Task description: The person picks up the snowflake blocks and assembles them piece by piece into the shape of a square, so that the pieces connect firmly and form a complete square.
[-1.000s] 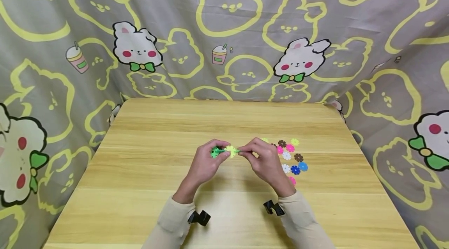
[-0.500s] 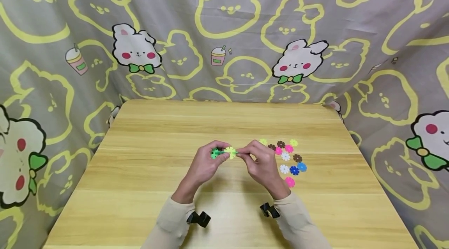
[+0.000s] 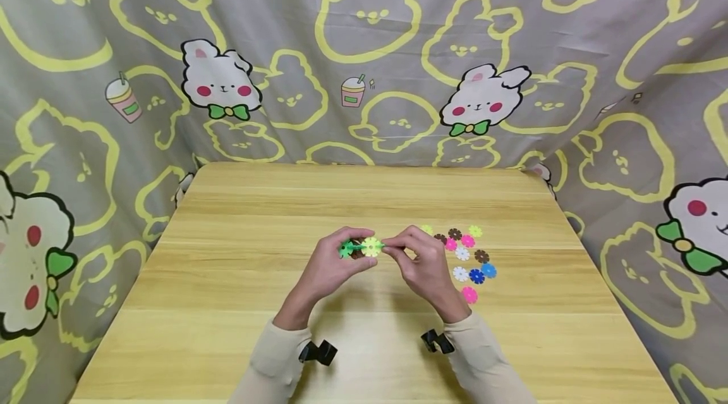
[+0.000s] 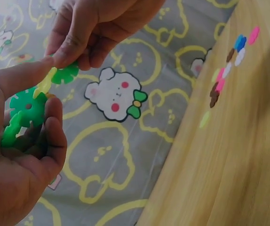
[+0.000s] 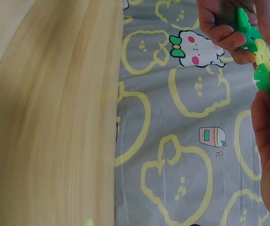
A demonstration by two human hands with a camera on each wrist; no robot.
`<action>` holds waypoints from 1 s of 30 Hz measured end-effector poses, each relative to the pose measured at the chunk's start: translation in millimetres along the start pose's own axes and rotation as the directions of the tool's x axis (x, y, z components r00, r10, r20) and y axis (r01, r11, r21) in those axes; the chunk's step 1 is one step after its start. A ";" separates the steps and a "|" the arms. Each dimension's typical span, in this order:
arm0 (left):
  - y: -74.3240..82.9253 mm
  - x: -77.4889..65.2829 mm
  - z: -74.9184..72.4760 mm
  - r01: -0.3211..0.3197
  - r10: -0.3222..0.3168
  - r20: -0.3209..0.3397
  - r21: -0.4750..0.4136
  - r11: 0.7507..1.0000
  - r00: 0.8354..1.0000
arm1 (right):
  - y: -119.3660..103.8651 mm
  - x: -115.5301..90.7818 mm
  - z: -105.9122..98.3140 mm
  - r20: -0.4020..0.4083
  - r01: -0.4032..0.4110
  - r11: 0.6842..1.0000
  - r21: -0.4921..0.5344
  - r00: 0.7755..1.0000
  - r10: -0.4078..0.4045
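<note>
A chain of slotted snowflake discs hangs between the two hands above the table. My left hand point(image 3: 327, 270) cups its left part, with fingers curled round the green discs point(image 4: 27, 106); its thumb stands away from the fingers in the head view. At the chain's middle is a yellow disc point(image 3: 372, 247), facing the head camera. Beyond it sits another green disc point(image 5: 264, 77), edge-on to the head view and joined to the yellow one. My right hand point(image 3: 428, 265) pinches this green disc between thumb and forefinger. Part of the chain is hidden inside the left palm.
Loose discs lie flat on the wooden table point(image 3: 239, 277) right of the hands: pink point(image 3: 469, 295), dark blue point(image 3: 476, 276), light blue point(image 3: 488, 270), white point(image 3: 460, 274), brown point(image 3: 481, 256) and yellow point(image 3: 475, 231). A patterned curtain point(image 3: 284, 24) surrounds the table's back and sides.
The left thumb has lifted off the yellow disc, so more of its face shows. Both hands and the chain have shifted very slightly left in the head view.
</note>
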State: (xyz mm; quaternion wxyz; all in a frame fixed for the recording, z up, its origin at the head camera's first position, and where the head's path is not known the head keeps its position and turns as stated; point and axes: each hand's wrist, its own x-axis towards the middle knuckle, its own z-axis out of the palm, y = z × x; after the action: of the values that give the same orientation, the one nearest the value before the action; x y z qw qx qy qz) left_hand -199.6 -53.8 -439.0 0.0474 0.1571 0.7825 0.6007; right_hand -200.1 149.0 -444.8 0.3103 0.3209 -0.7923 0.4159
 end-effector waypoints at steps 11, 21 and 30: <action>-0.9 1.7 -1.5 -0.065 0.071 -0.053 0.105 0.992 0.996 | 2.0 -0.3 -0.6 0.046 -0.008 1.000 -0.007 0.999 0.008; -1.4 2.1 -2.6 -0.119 0.127 -0.056 0.138 0.983 0.990 | 2.5 -0.6 0.9 0.031 0.000 1.000 0.013 1.000 -0.001; -2.3 2.0 -0.8 -0.071 0.076 -0.052 0.083 0.994 0.996 | 3.2 -2.4 2.5 0.023 0.002 0.998 0.056 1.000 -0.003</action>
State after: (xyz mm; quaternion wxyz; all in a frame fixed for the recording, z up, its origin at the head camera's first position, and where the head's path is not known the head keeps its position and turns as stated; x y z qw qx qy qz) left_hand -202.2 -54.5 -440.8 -0.0027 0.1709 0.8010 0.5738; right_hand -201.7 148.9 -449.2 0.2923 0.3353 -0.7835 0.4339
